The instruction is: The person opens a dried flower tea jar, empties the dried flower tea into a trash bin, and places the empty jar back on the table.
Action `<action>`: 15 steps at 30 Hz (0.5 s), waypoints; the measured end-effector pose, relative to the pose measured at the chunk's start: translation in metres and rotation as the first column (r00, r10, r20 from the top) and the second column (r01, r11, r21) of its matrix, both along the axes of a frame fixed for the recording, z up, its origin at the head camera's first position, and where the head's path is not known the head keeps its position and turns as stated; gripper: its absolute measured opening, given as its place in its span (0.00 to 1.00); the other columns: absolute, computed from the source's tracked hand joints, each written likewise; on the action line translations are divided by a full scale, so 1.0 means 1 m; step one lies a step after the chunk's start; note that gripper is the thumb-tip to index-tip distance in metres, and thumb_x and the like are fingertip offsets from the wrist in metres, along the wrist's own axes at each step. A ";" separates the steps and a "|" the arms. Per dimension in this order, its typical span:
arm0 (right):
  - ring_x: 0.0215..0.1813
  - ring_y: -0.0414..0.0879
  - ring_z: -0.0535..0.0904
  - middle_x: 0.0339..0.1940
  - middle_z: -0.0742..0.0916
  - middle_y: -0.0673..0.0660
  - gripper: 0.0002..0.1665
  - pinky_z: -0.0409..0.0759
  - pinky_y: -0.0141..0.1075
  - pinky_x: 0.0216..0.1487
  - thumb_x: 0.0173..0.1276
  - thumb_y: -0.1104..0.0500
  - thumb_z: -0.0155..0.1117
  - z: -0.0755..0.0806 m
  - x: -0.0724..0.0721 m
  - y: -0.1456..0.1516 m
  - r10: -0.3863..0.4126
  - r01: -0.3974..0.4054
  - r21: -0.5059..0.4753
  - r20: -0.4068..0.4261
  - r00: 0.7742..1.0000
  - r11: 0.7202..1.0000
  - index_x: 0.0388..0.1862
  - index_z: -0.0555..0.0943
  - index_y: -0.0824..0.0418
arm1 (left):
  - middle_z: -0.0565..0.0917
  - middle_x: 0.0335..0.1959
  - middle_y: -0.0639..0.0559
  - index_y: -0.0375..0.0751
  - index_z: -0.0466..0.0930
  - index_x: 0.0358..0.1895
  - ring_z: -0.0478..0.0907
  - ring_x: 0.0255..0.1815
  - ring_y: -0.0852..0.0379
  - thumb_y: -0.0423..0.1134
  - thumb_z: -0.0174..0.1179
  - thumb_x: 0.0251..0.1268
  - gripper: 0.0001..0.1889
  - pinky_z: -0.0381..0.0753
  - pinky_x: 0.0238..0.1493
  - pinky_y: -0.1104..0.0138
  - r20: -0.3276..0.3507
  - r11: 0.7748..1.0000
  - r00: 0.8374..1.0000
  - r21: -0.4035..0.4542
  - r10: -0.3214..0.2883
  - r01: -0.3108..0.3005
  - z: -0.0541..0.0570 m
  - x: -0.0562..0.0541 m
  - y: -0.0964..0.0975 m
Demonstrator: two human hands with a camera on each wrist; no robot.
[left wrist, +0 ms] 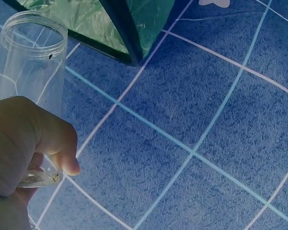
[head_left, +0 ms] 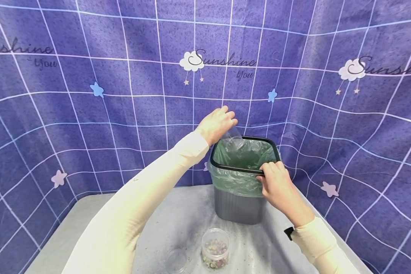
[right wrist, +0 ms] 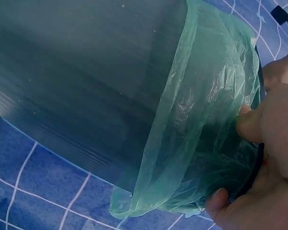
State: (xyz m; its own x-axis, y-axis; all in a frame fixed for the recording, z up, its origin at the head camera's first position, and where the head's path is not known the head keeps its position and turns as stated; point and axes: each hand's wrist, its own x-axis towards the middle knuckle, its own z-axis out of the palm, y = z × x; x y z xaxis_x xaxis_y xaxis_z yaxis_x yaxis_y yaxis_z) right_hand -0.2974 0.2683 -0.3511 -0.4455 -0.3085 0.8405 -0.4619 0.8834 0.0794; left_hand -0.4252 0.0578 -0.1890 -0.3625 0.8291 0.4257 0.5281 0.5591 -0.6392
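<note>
My left hand (head_left: 216, 123) grips a clear plastic jar (left wrist: 36, 72) near its base, with the jar's mouth tipped over the trash can's opening. A few small bits cling inside the jar's bottom. The grey trash can (head_left: 239, 205) has a black rim and a green bag liner (head_left: 238, 180) folded over its outside. With curled fingers, my right hand (head_left: 277, 184) holds the rim at its near right corner, over the liner. In the right wrist view the thumb and fingers lie around that edge.
On the light grey table (head_left: 164, 220) in front of the can stands an open clear jar (head_left: 215, 247) with dried plant pieces inside. A clear round lid (head_left: 176, 261) lies left of it. A purple gridded curtain (head_left: 140, 76) hangs close behind the can.
</note>
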 end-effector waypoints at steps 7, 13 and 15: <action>0.33 0.60 0.69 0.27 0.78 0.59 0.13 0.69 0.51 0.38 0.57 0.69 0.72 0.001 0.000 -0.001 -0.003 0.003 -0.001 0.006 1.000 1.000 0.33 0.75 0.65 | 0.83 0.54 0.50 0.48 0.85 0.55 0.75 0.58 0.46 0.29 0.62 0.67 0.16 0.78 0.61 0.57 0.002 1.000 1.000 -0.008 0.012 -0.012 -0.002 0.001 0.001; 0.33 0.60 0.69 0.26 0.78 0.58 0.13 0.69 0.50 0.38 0.57 0.69 0.72 0.001 0.000 -0.001 -0.002 0.002 0.001 0.001 1.000 1.000 0.33 0.75 0.64 | 0.83 0.54 0.49 0.48 0.85 0.56 0.75 0.59 0.45 0.28 0.63 0.66 0.18 0.78 0.63 0.58 0.013 1.000 1.000 -0.002 0.009 -0.009 -0.004 0.001 -0.002; 0.33 0.59 0.68 0.26 0.77 0.58 0.13 0.68 0.50 0.38 0.56 0.69 0.72 0.001 0.000 -0.001 -0.002 0.002 -0.001 0.000 1.000 1.000 0.33 0.75 0.64 | 0.83 0.54 0.49 0.48 0.84 0.56 0.75 0.59 0.45 0.27 0.63 0.65 0.19 0.77 0.63 0.58 0.024 1.000 1.000 0.003 0.002 -0.002 -0.005 0.000 -0.003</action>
